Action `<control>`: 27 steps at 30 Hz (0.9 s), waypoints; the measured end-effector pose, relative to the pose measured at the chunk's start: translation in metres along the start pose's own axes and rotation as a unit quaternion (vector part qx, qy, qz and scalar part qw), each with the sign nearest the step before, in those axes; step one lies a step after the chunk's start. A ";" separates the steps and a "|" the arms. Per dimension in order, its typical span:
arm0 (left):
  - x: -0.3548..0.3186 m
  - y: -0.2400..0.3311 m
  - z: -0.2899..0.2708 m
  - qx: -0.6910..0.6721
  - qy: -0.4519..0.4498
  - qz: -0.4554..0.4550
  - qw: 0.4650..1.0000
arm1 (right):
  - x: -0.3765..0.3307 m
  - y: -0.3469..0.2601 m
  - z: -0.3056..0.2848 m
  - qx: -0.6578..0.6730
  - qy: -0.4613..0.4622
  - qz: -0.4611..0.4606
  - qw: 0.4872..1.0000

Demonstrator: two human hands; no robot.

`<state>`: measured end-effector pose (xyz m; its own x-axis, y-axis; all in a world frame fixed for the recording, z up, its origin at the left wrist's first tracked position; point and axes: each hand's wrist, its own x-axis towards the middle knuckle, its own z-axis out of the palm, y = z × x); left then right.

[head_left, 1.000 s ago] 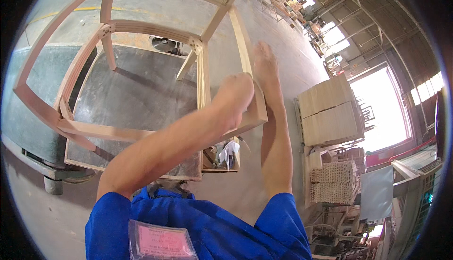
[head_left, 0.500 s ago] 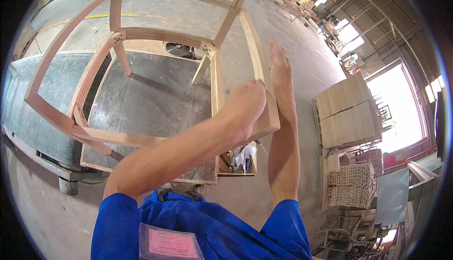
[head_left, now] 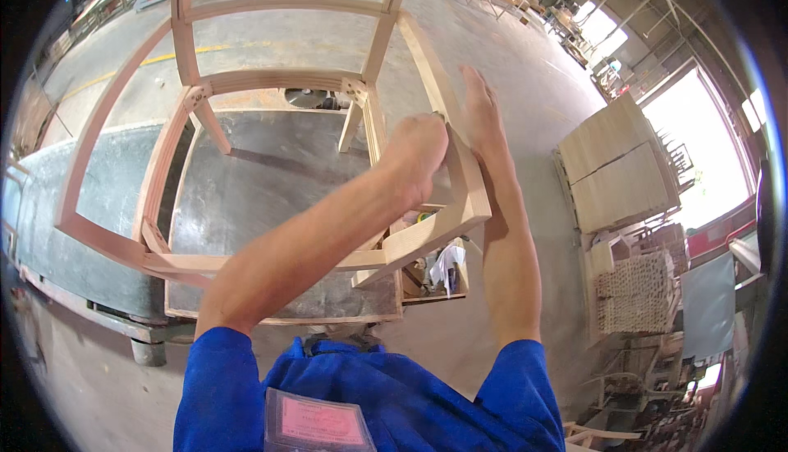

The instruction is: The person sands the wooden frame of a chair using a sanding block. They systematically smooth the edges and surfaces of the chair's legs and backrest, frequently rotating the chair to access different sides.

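A bare wooden chair frame [head_left: 283, 80] stands on a dark-topped workbench [head_left: 271, 177]. My left hand [head_left: 416, 152] is closed in a fist against the inner edge of the chair's right armrest [head_left: 427, 66]. A small dark bit shows at its knuckles, but what the fingers grip is hidden. On the outer side of the same armrest, my right hand [head_left: 484, 119] lies flat with its fingers stretched out, holding nothing. The left forearm crosses over the chair's front rail [head_left: 189, 264].
A round saw blade [head_left: 305, 97] shows beyond the bench's far edge. An open box [head_left: 439, 275] with paper and small items sits at the near right corner. Stacked wood panels [head_left: 620, 160] and bundled sticks [head_left: 632, 292] stand to the right. Another grey-topped table [head_left: 90, 197] adjoins at left.
My left hand has slid along the armrest, away from its front corner. My right hand stays flat beside the outer side. The whole view has shifted slightly.
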<state>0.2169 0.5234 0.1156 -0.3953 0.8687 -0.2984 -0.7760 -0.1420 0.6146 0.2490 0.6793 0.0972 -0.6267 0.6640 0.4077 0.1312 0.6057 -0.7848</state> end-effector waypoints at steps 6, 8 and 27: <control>-0.032 -0.064 -0.018 0.189 -0.069 0.078 0.977 | 0.006 0.045 -0.018 -0.166 0.057 -0.137 0.975; -0.034 -0.050 -0.024 0.296 -0.035 0.136 0.945 | 0.005 0.045 -0.013 -0.304 0.114 -0.215 0.921; -0.024 -0.029 -0.006 0.097 -0.099 0.332 0.933 | -0.102 -0.051 -0.054 0.472 -0.028 0.044 0.880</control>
<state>0.2455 0.5040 0.1005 -0.6441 0.6927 0.3245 -0.2807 -0.6086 0.7421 0.3477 0.6041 0.1208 -0.6867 0.6515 0.3224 -0.4985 -0.0994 -0.8612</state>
